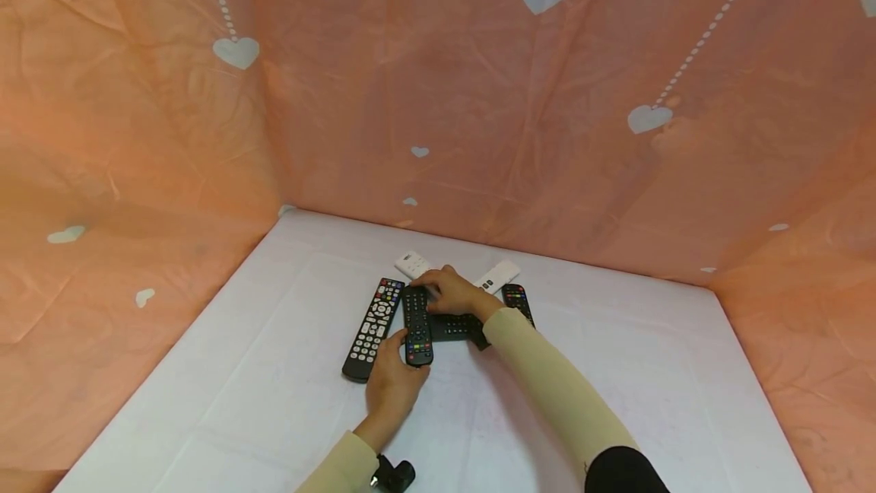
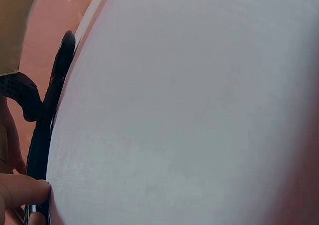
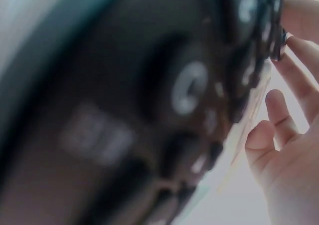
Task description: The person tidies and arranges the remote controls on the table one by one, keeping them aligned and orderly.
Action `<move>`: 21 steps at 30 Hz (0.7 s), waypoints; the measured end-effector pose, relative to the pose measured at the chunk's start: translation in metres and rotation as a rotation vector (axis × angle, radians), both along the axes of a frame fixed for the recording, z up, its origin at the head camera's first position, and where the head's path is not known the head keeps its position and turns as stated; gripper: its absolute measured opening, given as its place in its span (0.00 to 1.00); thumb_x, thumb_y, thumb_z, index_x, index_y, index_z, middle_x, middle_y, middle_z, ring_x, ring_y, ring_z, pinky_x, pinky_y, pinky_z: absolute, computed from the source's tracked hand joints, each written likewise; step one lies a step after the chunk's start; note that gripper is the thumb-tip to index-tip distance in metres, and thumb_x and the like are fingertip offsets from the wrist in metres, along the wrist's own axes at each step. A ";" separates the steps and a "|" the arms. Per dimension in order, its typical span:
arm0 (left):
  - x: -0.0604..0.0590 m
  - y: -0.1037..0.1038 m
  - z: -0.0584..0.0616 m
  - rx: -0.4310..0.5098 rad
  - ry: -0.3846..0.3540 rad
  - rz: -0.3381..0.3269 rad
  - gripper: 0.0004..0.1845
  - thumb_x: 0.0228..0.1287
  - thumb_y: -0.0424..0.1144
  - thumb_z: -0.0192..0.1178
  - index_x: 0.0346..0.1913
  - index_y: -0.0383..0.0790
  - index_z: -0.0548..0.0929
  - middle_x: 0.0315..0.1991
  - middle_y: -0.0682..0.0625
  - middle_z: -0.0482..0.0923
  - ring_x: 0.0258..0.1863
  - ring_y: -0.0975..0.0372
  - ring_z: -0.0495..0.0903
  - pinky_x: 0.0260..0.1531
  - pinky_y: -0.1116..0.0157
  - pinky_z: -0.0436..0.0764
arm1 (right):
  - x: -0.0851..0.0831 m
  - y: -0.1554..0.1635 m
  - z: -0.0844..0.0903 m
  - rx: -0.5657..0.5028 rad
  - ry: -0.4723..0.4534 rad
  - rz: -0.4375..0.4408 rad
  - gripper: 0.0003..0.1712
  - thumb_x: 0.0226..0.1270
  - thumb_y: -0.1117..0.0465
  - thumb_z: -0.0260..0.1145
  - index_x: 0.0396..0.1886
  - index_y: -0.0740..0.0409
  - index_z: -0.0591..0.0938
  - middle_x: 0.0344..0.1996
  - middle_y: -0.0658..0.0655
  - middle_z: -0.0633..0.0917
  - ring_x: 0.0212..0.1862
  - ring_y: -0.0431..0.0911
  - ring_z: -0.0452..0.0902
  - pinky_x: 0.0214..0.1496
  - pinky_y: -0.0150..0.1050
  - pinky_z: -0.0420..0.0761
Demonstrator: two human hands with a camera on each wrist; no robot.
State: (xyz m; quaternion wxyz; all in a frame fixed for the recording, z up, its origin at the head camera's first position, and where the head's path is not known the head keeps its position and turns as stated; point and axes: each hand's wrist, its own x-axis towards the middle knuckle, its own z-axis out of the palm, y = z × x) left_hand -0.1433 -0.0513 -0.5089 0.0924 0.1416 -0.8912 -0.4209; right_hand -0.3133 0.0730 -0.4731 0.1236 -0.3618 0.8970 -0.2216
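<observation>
In the head view a small black remote control (image 1: 418, 326) lies between both hands. My left hand (image 1: 395, 383) grips its near end, thumb and fingers on opposite sides. At the far end my right hand (image 1: 453, 295) holds the same remote with its fingertips. A longer black remote with white buttons (image 1: 372, 329) lies just left of it. Another black remote (image 1: 452, 327) lies crosswise beneath the right wrist, partly hidden. The left wrist view shows the left thumb (image 2: 25, 190) against a dark edge. Large and blurred, a black remote (image 3: 114, 110) fills much of the right wrist view.
Two white remotes, one at the back left (image 1: 412, 265) and one to its right (image 1: 499, 275), lie behind the right hand. A black remote (image 1: 518, 300) is partly covered by the right forearm. Orange sheeting with hearts (image 1: 445, 97) walls the white table (image 1: 274, 371).
</observation>
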 end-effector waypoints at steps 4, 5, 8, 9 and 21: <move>0.000 -0.001 -0.001 0.008 0.009 -0.001 0.37 0.41 0.40 0.74 0.61 0.42 0.76 0.53 0.45 0.78 0.39 0.56 0.80 0.32 0.60 0.77 | 0.000 -0.001 0.000 -0.008 -0.003 0.002 0.31 0.55 0.63 0.71 0.62 0.47 0.78 0.61 0.51 0.78 0.45 0.45 0.64 0.47 0.38 0.70; 0.001 -0.001 -0.001 0.013 0.010 -0.004 0.37 0.41 0.40 0.74 0.61 0.42 0.76 0.52 0.45 0.78 0.36 0.58 0.80 0.32 0.60 0.77 | 0.000 -0.001 0.000 -0.010 -0.007 0.001 0.31 0.55 0.64 0.71 0.62 0.47 0.78 0.61 0.51 0.78 0.45 0.45 0.65 0.47 0.37 0.70; 0.002 -0.002 0.000 0.036 0.010 -0.015 0.38 0.41 0.40 0.74 0.61 0.40 0.75 0.52 0.45 0.78 0.31 0.62 0.78 0.31 0.63 0.76 | 0.002 -0.001 0.000 -0.025 -0.021 0.000 0.31 0.55 0.64 0.72 0.61 0.48 0.79 0.61 0.51 0.78 0.46 0.45 0.65 0.49 0.38 0.70; 0.002 -0.002 0.001 0.047 0.011 -0.019 0.38 0.41 0.39 0.74 0.61 0.39 0.75 0.52 0.45 0.78 0.29 0.63 0.77 0.30 0.64 0.75 | 0.002 0.000 0.000 -0.026 -0.024 0.000 0.31 0.55 0.64 0.72 0.61 0.48 0.79 0.62 0.51 0.78 0.46 0.44 0.65 0.50 0.38 0.70; 0.008 -0.005 0.013 0.102 0.006 -0.070 0.39 0.40 0.42 0.77 0.61 0.43 0.76 0.51 0.47 0.78 0.25 0.70 0.78 0.25 0.69 0.75 | 0.007 0.005 0.017 -0.082 -0.001 0.104 0.30 0.53 0.67 0.70 0.60 0.53 0.79 0.58 0.56 0.80 0.63 0.51 0.72 0.68 0.48 0.68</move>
